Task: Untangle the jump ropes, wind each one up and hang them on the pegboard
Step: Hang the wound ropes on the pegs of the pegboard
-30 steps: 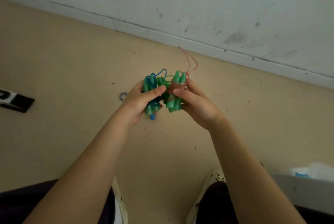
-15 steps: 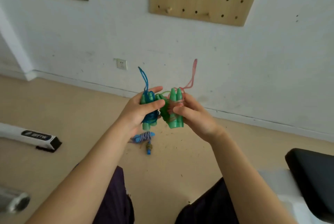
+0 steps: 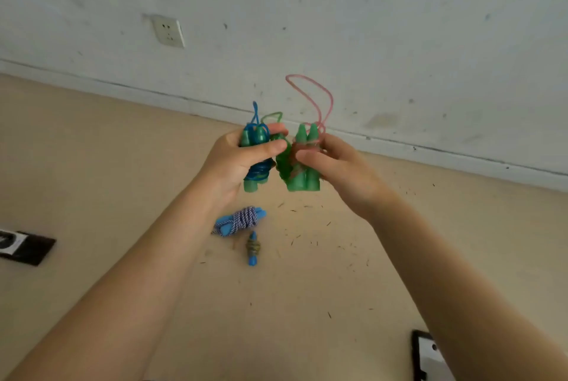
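My left hand (image 3: 233, 162) grips a wound jump rope with green handles and a blue cord (image 3: 256, 170); its thumb also presses a second green-handled bundle with a green cord (image 3: 282, 159) in the middle. My right hand (image 3: 338, 165) holds a third wound rope with green handles and a pink cord (image 3: 307, 177), whose pink loop sticks up. All three bundles are held upright, side by side, at chest height. On the floor below lie a wound blue-and-white braided rope (image 3: 239, 220) and a smaller wound rope with blue handles (image 3: 253, 247). The pegboard is out of view.
A white wall with a power socket (image 3: 168, 31) and a baseboard runs behind. A black-and-white object (image 3: 21, 245) lies on the beige floor at the left. A dark-edged object (image 3: 425, 356) shows at the bottom right. Small debris is scattered on the floor.
The view has tilted down, so the pegboard has left the frame. Both hands keep the same hold on the bundles; the pink loop has opened wider.
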Motion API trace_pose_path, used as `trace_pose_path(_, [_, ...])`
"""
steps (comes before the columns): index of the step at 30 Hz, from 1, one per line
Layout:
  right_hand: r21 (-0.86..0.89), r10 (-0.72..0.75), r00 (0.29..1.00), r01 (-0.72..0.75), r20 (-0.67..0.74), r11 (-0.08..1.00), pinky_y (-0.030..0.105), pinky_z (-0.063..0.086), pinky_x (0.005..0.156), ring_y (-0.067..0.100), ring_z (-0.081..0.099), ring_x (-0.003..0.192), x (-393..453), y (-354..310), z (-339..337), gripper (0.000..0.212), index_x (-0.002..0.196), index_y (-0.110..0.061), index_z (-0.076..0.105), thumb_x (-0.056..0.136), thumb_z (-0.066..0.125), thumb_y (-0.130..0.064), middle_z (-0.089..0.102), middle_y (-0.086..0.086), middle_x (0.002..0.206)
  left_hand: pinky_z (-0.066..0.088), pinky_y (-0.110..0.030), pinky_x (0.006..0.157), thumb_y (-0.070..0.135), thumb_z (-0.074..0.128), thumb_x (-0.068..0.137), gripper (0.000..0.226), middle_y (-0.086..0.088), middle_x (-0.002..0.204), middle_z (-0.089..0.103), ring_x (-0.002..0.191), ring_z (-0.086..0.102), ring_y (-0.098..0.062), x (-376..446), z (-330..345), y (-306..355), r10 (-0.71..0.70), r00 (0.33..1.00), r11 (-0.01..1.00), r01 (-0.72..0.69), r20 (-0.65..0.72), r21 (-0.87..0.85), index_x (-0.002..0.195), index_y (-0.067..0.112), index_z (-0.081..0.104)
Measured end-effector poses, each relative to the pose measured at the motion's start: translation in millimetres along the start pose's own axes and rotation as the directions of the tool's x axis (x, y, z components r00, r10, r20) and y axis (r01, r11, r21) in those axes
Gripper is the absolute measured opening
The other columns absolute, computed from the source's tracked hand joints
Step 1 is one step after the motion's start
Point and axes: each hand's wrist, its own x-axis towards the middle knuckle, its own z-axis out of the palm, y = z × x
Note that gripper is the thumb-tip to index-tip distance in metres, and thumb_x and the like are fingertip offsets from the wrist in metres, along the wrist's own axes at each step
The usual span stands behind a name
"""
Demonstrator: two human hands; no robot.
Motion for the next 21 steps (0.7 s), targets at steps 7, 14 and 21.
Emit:
trace_pose_path(7, [-0.117, 0.196, 0.981, -0.193, 0.01, 0.974, 0.031, 0.058, 0.067, 0.023, 0.071, 0.076, 17, -26, -9, 0.036, 0.118, -0.008, 0.05, 0.087, 0.064, 0.004, 0.068, 0.011, 0.1, 0.06, -0.028, 0.081, 0.017, 0.08, 0.074, 0.031, -0.002, 0.097, 0.077, 0.087, 0.073, -0.015, 21, -7, 28, -0.199, 0.977, 0.98, 0.198, -0.075, -0.021, 0.105, 0.013, 0.076])
trace_pose_path(14, [-0.236, 0.255, 0.956, -0.217, 0.145, 0.947, 0.049, 0.059, 0.077, 0.026, 0.068, 0.081, -46, -182, -4, 0.066, 0.128, -0.043, 0.045, 0.08, 0.069, -0.005, 0.068, 0.008, 0.099, 0.06, -0.029, 0.072, 0.026, 0.078, 0.067, 0.037, -0.007, 0.095, 0.078, 0.085, 0.075, -0.02, -50, 9, 189, -0.35, 0.936, 0.932, 0.343, -0.046, -0.113, 0.102, 0.013, 0.076])
trace_pose_path(21, [-0.073, 0.272, 0.962, -0.271, 0.004, 0.96, 0.033, 0.053, 0.062, 0.009, 0.059, 0.061, -129, -375, -1, 0.052, 0.12, -0.032, 0.047, 0.084, 0.069, -0.001, 0.064, 0.001, 0.081, 0.053, -0.018, 0.062, 0.001, 0.07, 0.086, 0.017, 0.004, 0.082, 0.076, 0.073, 0.071, -0.008, -145, 32, 389, -0.324, 0.944, 0.946, 0.321, -0.06, -0.046, 0.101, 0.006, 0.073])
